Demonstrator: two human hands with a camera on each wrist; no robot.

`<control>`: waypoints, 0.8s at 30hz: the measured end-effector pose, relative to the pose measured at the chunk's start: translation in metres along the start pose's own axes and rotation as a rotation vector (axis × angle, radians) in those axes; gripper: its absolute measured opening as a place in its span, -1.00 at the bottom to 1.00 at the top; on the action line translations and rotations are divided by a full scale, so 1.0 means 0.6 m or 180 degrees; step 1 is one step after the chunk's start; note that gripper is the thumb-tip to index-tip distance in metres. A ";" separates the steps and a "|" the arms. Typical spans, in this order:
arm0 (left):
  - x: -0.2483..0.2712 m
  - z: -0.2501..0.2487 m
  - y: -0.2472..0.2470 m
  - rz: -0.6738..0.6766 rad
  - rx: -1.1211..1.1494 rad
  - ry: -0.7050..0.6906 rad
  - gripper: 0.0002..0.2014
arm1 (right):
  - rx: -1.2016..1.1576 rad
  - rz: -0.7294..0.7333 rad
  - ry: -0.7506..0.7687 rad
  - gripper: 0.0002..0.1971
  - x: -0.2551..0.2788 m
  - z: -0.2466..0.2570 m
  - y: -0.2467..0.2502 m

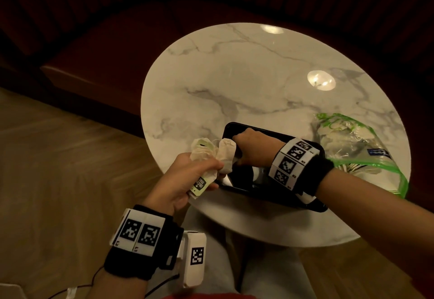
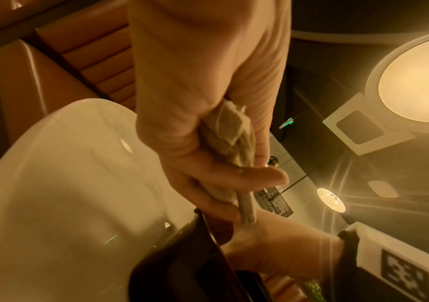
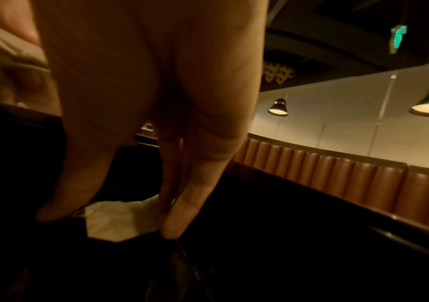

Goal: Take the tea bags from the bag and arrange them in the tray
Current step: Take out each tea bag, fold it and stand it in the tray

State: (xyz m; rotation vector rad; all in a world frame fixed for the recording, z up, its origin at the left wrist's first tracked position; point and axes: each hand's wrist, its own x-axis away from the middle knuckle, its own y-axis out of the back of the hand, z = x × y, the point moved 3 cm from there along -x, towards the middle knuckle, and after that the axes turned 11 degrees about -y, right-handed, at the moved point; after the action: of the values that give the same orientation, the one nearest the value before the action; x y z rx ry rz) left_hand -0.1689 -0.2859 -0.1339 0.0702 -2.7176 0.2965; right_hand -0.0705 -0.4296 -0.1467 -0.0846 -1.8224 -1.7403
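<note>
Tea bags [image 1: 212,155] sit bunched in the left hand [image 1: 185,181], whose fingers and thumb curl round the bundle so that pouches stick out above the fist and a paper tag hangs below it. In the left wrist view the same bundle [image 2: 230,139] is wedged between palm and thumb. This hand hovers at the near left rim of the black tray [image 1: 234,186], just beside the right hand [image 1: 253,148].

The right hand reaches down into the tray, fingers pointing at its floor. In the right wrist view its straight fingertips [image 3: 179,220] touch a single pale tea bag [image 3: 120,218] lying flat on the dark tray floor [image 3: 233,255]; the bag lies directly under and between thumb and fingers, and no curl around it shows.

Behind the right wrist, a clear plastic bag [image 1: 352,143] with a green zip edge lies on the round marble table [image 1: 234,75], touching the tray's far right side. The tray's near corner overhangs the table edge. Beyond both hands, bare marble stretches to the far rim.
</note>
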 end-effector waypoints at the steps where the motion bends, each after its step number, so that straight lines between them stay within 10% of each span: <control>1: 0.001 0.001 0.000 0.0020 -0.0019 0.0027 -0.98 | 0.0103 0.0019 0.0087 -0.71 0.003 0.005 -0.002; 15: -0.001 -0.010 0.016 -0.0589 0.0841 -0.0134 -0.91 | -0.0022 0.0178 0.0102 -0.84 0.035 0.018 0.030; 24: 0.000 -0.022 0.003 -0.0719 0.1335 -0.0367 -0.87 | -0.3314 0.0250 0.0289 -0.80 0.112 -0.003 0.088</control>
State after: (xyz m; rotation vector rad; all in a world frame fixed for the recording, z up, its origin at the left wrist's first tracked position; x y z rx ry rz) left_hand -0.1638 -0.2812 -0.1228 0.5213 -2.6787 0.8086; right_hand -0.1008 -0.4484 -0.0687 -0.4682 -0.6755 -2.3889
